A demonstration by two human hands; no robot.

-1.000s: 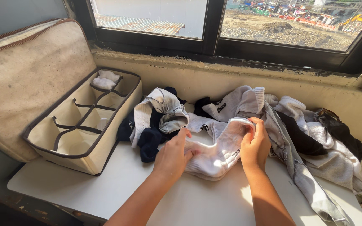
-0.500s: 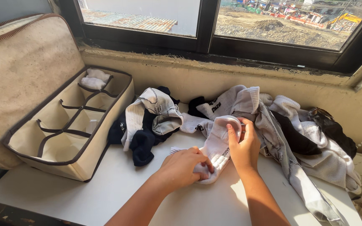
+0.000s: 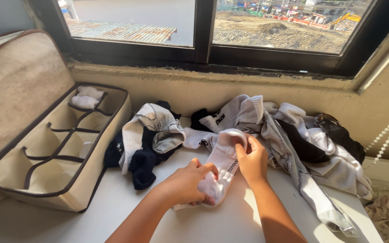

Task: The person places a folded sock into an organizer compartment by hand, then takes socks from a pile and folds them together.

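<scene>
Now at frame centre on the white tabletop (image 3: pixel 113 211): white sock (image 3: pixel 221 166), long axis running lower left to upper right, open cuff pointing up toward the window. Soft ribbed knit, folded thick at the lower end. Left hand (image 3: pixel 183 184), grip clenched round the bunched toe end; right hand (image 3: pixel 251 159), grip pinching the cuff. Rolled tighter and shorter than half a second ago, left hand nearer the right. Rumpled sock pile (image 3: pixel 293 135) behind; beige fabric organiser (image 3: pixel 55 144) with dark-trimmed compartments at left.
</scene>
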